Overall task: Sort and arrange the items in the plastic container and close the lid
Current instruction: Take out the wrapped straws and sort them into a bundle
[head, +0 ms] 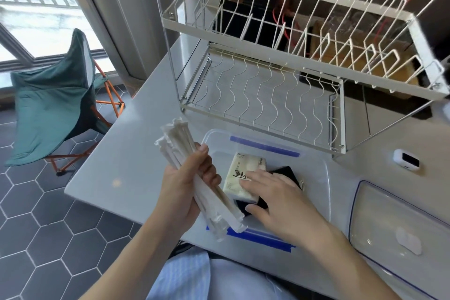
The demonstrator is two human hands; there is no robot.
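A clear plastic container (314,178) with blue clips sits on the grey table in front of me. Inside it lie a cream tissue packet (239,175) and black flat items (287,173) beneath it. My right hand (275,198) reaches into the container, fingers straight, resting on the packet and the black items. My left hand (185,190) grips a bundle of white paper-wrapped chopsticks (192,168), held up left of the container. The clear lid (399,224) with a blue rim lies to the right on the table.
A white two-tier wire dish rack (280,75) stands just behind the container. A small white device (406,159) lies at the right. A green folding chair (53,100) stands on the hexagon-tiled floor to the left. The table edge runs diagonally on the left.
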